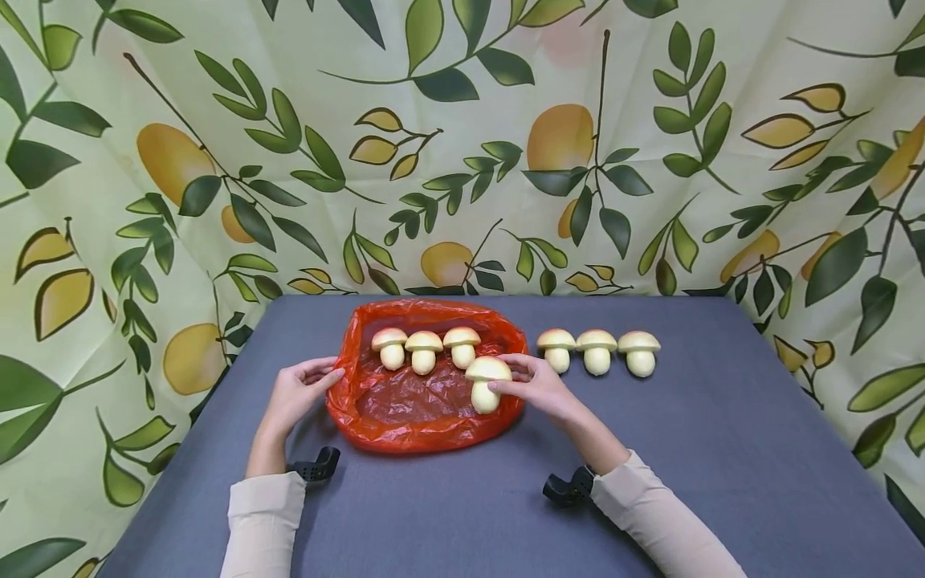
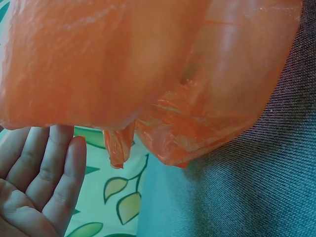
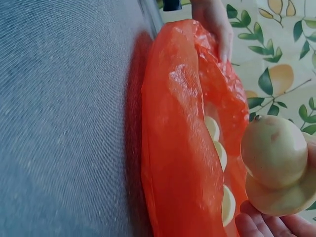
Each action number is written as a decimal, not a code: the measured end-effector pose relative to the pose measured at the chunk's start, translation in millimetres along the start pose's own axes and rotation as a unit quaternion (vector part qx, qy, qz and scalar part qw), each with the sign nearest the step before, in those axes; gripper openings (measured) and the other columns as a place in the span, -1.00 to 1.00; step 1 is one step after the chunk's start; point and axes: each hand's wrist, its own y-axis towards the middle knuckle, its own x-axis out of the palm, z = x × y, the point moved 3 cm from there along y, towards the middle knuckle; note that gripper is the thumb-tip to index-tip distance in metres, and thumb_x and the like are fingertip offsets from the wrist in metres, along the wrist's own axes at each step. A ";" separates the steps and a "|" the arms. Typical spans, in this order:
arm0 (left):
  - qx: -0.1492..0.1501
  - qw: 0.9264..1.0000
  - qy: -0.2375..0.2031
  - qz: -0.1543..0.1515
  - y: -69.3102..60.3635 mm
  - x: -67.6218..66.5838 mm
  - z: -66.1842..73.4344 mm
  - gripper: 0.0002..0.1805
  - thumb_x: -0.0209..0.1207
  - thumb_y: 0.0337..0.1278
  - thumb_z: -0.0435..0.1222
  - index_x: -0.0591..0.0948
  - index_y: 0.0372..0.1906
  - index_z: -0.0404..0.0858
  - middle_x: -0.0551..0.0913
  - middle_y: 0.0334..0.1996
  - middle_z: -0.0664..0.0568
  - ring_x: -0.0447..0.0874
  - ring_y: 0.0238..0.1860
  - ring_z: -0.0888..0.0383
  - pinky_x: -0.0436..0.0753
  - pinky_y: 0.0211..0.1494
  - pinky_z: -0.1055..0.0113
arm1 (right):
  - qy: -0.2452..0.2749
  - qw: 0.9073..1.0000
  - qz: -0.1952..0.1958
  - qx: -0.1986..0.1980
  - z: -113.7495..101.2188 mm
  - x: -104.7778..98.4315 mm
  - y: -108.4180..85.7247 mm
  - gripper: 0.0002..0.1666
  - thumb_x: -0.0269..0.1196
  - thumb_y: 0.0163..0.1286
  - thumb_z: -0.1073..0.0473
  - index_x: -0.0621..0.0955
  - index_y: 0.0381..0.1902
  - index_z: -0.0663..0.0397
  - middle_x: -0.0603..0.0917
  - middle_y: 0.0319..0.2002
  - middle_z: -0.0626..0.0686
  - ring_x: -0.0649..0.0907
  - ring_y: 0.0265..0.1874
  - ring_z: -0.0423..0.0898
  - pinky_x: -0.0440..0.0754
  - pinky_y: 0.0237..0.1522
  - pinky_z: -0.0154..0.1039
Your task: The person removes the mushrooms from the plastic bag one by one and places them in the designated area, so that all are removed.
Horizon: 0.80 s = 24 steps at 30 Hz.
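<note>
A red plastic bag [image 1: 405, 437] lies on the table with its rim rolled open. Three toy mushrooms, such as this one [image 1: 423, 361], stand in a row inside it, pale with reddish tinged caps. My left hand [image 1: 296, 393] holds the bag's left rim between thumb and fingers; in the left wrist view the bag hides its fingertips. Over the bag's right part, my right hand [image 1: 538, 385] grips another toy mushroom [image 1: 486, 393], cap up and stem down. The right wrist view shows that mushroom [image 3: 274, 153] near the bag's opening, with pale caps inside.
Right of the bag, three more toy mushrooms [image 1: 596, 361] stand in a row on the grey table [image 1: 686, 449]. A leaf-patterned cloth [image 1: 462, 160] hangs behind and at the sides. Black wrist cameras [image 1: 569, 487] sit on both forearms.
</note>
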 end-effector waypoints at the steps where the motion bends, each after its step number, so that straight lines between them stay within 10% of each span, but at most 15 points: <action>1: 0.000 1.000 -0.003 -0.001 0.4 0.2 0.0 -0.55 0.26 0.19 -0.21 0.59 0.09 -0.44 0.77 -0.28 0.04 0.61 -0.36 0.59 0.58 -0.21 0.66 | 0.001 1.000 -0.001 0.000 1.0 -2.0 -0.4 -0.30 0.35 0.21 0.14 0.44 0.26 0.29 0.57 0.18 0.31 0.62 0.15 0.11 0.61 0.00 -0.30; 8: -0.001 1.000 -0.015 -0.001 1.4 0.4 0.0 -0.55 0.26 0.19 -0.23 0.59 0.08 -0.46 0.71 -0.37 0.33 0.61 -0.36 0.59 0.59 -0.22 0.65 | 0.010 1.000 -0.007 -0.007 7.5 -13.3 -3.2 -0.31 0.36 0.19 0.18 0.44 0.25 0.33 0.60 0.13 0.33 0.66 0.07 -0.01 0.58 -0.07 -0.40; 24: -0.002 1.000 -0.007 0.004 1.6 0.0 -1.1 -0.56 0.26 0.19 -0.23 0.60 0.07 -0.45 0.77 -0.27 -0.01 0.61 -0.37 0.58 0.59 -0.23 0.63 | 0.013 1.000 -0.001 -0.017 15.0 -39.6 -14.3 -0.29 0.38 0.19 0.18 0.44 0.25 0.36 0.56 0.18 0.34 0.64 -0.07 -0.36 0.56 -0.05 -0.47</action>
